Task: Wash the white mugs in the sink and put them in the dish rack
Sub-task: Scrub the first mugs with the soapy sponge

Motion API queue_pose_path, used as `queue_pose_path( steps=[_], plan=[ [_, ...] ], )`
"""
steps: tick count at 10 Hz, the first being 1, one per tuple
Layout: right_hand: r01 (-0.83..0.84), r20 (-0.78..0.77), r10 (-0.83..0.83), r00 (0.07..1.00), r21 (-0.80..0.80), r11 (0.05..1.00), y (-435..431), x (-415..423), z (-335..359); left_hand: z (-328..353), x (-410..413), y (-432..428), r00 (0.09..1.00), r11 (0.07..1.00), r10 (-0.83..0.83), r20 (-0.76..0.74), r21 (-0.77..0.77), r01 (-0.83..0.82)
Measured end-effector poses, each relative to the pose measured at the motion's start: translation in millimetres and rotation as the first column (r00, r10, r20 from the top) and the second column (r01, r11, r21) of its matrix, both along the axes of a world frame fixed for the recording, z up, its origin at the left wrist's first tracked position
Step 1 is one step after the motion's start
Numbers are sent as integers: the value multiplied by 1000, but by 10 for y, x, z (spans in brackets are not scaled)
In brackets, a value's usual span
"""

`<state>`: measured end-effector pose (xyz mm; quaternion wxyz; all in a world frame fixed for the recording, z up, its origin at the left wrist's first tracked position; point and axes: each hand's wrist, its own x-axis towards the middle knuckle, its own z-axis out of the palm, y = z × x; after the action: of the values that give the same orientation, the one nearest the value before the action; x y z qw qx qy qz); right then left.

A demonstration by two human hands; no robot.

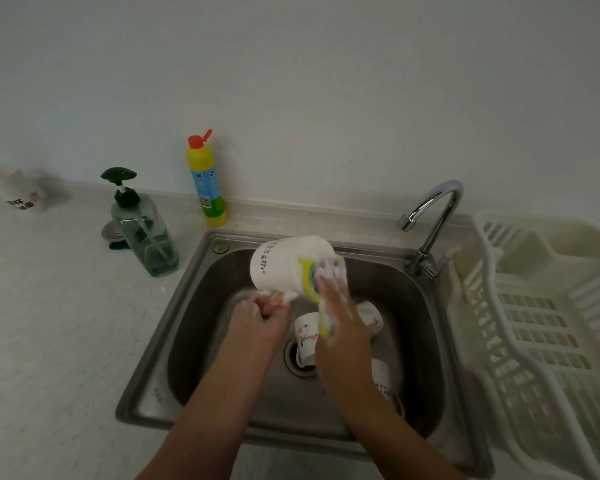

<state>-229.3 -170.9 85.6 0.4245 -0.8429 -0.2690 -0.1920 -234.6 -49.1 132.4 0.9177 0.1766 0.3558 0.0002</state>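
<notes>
The scene is dimly and evenly lit, with a grey-green cast. Small highlights are seen on the tap (440, 199). Soft shadow is cast inside the sink (194, 282). Blur is seen on the right hand (340, 323) and on the pouch (18, 192) at the far left corner of the counter (49, 323). Straight lines are bowed towards the edges.

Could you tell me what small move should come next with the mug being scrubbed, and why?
Probably turn the mug in the left hand: the sponge in the right hand presses one side, and the printed side shows no foam yet.
</notes>
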Motion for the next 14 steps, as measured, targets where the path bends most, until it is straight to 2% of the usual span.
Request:
queue_pose_path(
  steps=[1,2,3,4,5,6,7,8,9,10,11,12,13,14],
  plan=[
    [-93,14,94,995,-71,993,-11,-13,0,-67,84,26,955,955,289,-62,84,-284],
    [9,250,17,968,-102,995,-37,165,158,-55,73,20,969,964,238,-74,137,-226],
    [104,102,-102,989,-10,995,-58,235,142,34,40,35,965,964,260,-34,-49,-262],
    [151,-297,-129,946,52,987,-19,58,210,114,80,58,922,892,386,-26,-245,-380],
    [169,-539,-23,842,224,960,111,-125,274,146,155,55,897,896,442,11,-60,-441],
    [321,-730,43,683,352,879,197,-107,390,109,111,-16,918,794,377,121,468,-388],
    [477,-873,194,448,417,774,159,-16,494,55,45,-63,932,371,193,308,856,-360],
    [525,-905,231,358,400,752,99,12,521,11,7,6,948,104,68,310,943,-315],
    [507,-877,230,421,438,742,17,30,529,-9,-32,84,968,-83,-34,248,965,-250],
    [348,-749,173,639,483,804,20,77,587,-88,-77,112,979,-164,-110,170,969,-187],
    [253,-658,132,742,457,853,29,270,585,-133,-185,24,967,-56,-189,173,981,-186],
    [368,-805,115,582,387,845,-45,312,319,-60,-198,-10,953,38,-238,187,982,-183],
    [394,-842,129,524,374,840,-82,227,195,-19,-94,96,971,17,-174,162,987,-161],
    [335,-813,166,559,404,851,-85,226,257,-126,63,255,973,-188,-225,-60,982,17]
  ],
)
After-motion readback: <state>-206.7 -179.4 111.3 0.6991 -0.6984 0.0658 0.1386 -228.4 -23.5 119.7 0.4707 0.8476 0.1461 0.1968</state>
